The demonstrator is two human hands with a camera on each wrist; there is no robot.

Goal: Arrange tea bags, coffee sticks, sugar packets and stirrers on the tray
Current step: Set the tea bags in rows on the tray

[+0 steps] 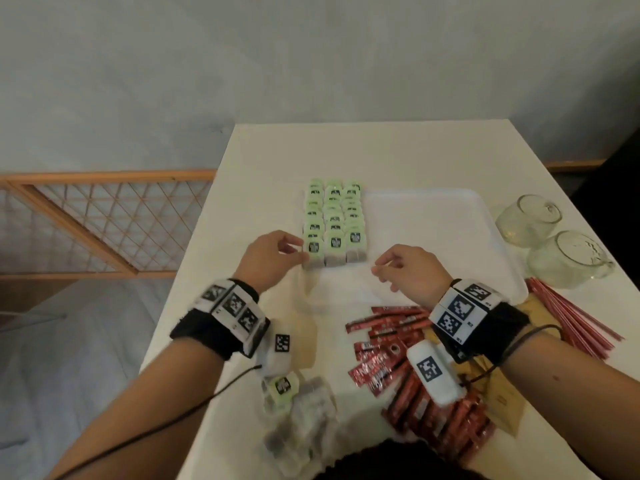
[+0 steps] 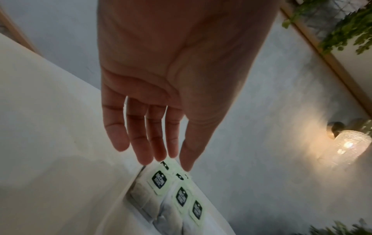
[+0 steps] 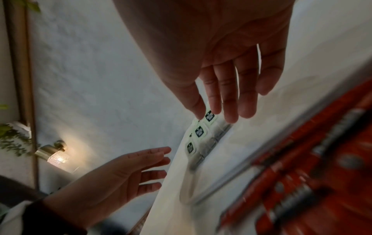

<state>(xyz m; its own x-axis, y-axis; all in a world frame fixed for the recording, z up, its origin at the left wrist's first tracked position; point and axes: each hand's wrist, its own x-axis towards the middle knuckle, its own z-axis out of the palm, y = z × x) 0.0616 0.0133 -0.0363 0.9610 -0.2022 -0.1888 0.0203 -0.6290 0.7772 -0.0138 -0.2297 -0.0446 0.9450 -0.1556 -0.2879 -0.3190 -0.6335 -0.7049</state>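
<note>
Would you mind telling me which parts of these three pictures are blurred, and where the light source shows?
Head view: dim and soft, the loose grey tea bags at the near edge smeared. Left wrist view: a glowing wall lamp flares on the wall; the open left hand is shadowed. Right wrist view: the red coffee sticks are streaked by motion blur.

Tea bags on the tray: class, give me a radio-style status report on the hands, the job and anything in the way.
Left hand and right hand open, empty. Tea bags in three rows on tray. Coffee sticks, stirrers off tray. Nothing in the way.
</note>
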